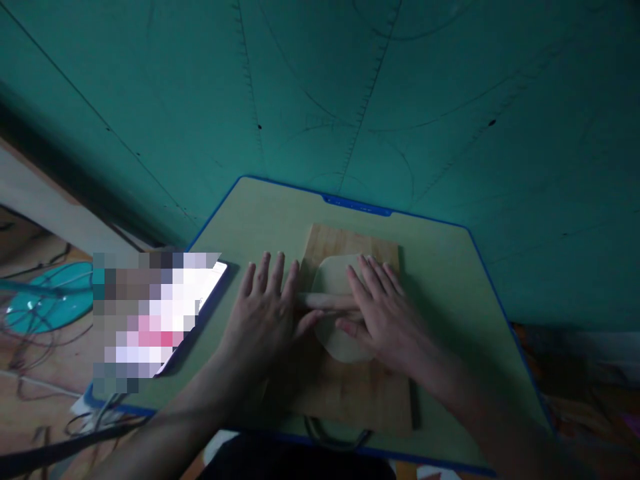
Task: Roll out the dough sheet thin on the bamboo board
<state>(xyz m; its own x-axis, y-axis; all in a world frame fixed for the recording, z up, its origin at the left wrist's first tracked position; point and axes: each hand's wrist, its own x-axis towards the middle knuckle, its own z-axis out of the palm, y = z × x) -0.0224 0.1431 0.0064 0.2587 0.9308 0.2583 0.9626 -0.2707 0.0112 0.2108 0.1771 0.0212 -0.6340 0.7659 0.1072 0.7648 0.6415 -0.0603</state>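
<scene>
A flat, pale round of dough (334, 273) lies on a wooden board (350, 393). Across it rests a thin rolling pin (326, 301). My left hand (265, 310) lies flat on the pin's left end, fingers stretched out and slightly apart. My right hand (383, 310) presses flat on the pin's right part, over the dough, fingers straight and together. The pin's right end is hidden under my right hand.
The board sits on a small beige table with a blue rim (450, 267), set against a green wall (320, 87). A lit tablet (200, 293) lies at the table's left edge. A teal fan base (50, 300) and cables are on the floor to the left.
</scene>
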